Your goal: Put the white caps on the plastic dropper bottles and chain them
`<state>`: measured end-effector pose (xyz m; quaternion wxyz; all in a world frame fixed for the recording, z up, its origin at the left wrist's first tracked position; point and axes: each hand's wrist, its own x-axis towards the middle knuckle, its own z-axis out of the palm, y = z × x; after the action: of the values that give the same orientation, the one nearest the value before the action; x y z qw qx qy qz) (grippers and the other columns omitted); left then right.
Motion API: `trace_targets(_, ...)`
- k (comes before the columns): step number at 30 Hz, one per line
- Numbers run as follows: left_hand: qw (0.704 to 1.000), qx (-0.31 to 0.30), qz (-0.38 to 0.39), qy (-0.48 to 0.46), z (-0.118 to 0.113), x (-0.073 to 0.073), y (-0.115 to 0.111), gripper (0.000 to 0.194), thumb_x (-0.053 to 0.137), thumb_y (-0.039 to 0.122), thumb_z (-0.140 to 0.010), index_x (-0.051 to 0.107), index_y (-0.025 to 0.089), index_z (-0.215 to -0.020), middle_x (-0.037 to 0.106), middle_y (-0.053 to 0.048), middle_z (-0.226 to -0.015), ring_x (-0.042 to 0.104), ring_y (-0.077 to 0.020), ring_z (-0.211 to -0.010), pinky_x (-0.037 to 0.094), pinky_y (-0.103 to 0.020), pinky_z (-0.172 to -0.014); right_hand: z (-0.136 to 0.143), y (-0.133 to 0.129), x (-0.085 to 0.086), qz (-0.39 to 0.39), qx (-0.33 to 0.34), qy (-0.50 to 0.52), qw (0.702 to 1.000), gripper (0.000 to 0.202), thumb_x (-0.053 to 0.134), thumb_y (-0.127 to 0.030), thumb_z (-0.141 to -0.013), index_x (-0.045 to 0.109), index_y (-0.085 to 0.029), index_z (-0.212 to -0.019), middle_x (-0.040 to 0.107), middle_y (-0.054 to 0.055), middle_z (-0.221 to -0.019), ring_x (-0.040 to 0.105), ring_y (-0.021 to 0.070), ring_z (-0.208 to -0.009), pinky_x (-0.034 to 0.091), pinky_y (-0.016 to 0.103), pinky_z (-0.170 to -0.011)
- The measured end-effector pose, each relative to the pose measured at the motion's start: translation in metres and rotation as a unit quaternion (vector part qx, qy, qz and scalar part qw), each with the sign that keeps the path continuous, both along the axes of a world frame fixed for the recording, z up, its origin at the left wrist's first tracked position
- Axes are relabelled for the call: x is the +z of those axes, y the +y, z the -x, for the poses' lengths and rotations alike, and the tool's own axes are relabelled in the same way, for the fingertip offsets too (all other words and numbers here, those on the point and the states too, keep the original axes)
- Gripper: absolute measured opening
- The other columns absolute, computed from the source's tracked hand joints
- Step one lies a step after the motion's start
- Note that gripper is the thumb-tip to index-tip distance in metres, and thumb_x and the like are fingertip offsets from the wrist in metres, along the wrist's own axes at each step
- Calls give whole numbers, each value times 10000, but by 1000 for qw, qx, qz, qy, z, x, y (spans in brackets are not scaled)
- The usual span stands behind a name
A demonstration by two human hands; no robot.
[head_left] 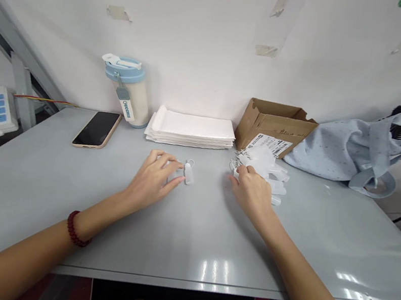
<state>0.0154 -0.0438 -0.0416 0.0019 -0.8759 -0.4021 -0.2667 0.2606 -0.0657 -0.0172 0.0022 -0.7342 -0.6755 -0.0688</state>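
Observation:
On the grey table lies a small white plastic tag (189, 174) with a ring at its top end. My left hand (155, 176) is just left of it, thumb and forefinger apart, their tips close to the tag's edge. Farther right, a heap of similar translucent white tags (259, 159) with thin loops lies in front of the cardboard box. My right hand (253, 189) reaches into the near left side of this heap. Its fingers are bent and appear to pinch a white tag there, mostly hidden behind them.
White padded envelopes (192, 129) are stacked against the wall, between a blue-lidded bottle (132, 95) and an open cardboard box (277, 127). A phone (96, 129) lies at left. To the right sits a light blue cloth bag (343, 148). The table's front edge (178, 283) runs below my forearms.

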Motion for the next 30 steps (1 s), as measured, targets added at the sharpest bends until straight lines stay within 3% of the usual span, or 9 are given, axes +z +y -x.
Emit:
trace_targets(3,995,-77,7,65,-3,2,-4,297,454,353,-931,562,215,-1171,512,-75,-1328,349,-318,-1211,356,-471,-932,0,0,0,4,-10,-7,1000,193,486,-273,-909,576,-125,-992,633,132,-961,657,281,-837,382,293,-528)
trace_targets(6,990,-103,30,95,-4,0,-5,310,436,388,-938,563,210,-1159,518,-75,-1337,346,-323,-1242,338,-486,-933,-1,0,0,4,-13,-10,1000,194,490,-274,-909,575,-123,-994,634,135,-958,659,278,-839,389,286,-529)
trace_targets(14,996,-57,12,72,3,-2,3,271,474,360,-918,635,172,-1027,554,-131,-1158,406,-305,-1116,360,-485,-902,-1,1,0,5,-11,-18,1000,192,497,-274,-905,586,-120,-979,642,120,-915,664,283,-837,361,284,-504)
trace_targets(23,998,-13,4,66,3,-7,3,267,446,343,-927,637,160,-964,511,-147,-1164,361,-313,-1141,373,-513,-915,1,0,1,22,-14,-14,1000,204,475,-303,-914,574,-130,-960,661,111,-844,674,291,-786,329,284,-502)
trace_targets(30,998,-13,5,58,3,-7,3,252,447,335,-923,627,165,-972,510,-143,-1168,353,-314,-1147,384,-526,-907,4,0,-1,40,-12,12,999,202,488,-296,-904,523,-117,-994,684,135,-854,670,296,-765,342,282,-523)
